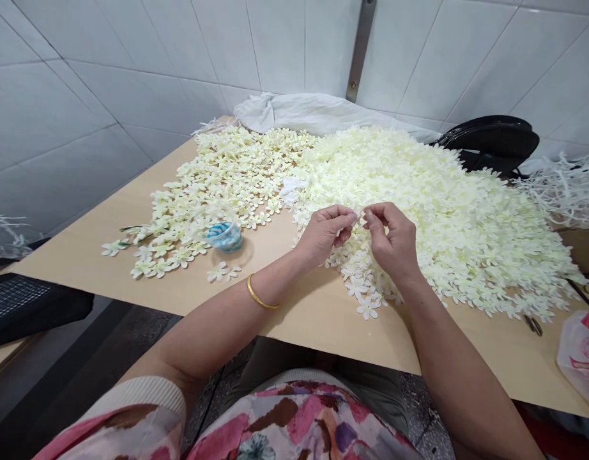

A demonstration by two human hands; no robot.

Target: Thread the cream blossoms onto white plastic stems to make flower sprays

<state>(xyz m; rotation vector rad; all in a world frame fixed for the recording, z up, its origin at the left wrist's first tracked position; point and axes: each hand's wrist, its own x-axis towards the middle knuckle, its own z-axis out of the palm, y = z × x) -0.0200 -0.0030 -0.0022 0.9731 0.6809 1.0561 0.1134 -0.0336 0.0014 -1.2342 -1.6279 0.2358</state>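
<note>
My left hand (326, 234) and my right hand (393, 239) meet almost fingertip to fingertip above the table's middle. Both are closed in a pinch of thumb and forefinger. A tiny pale bit shows between them, too small to name against the flowers behind. Beyond and to the right spreads a large heap of loose cream-white artificial flowers (448, 217). Several single flowers (367, 306) lie just below my hands. Left of my left hand stands a small clear cup (226, 237) with something blue in it, and more flowers (227, 172) are spread out behind it.
The flowers lie on a light wooden table (294, 313) against a tiled wall. A white plastic sheet (318, 112) lies along the back. Black folded chairs (490, 140) lean at the right rear, near white stringy strands (563, 188). A red-and-white plastic bag (582, 358) sits at the right edge.
</note>
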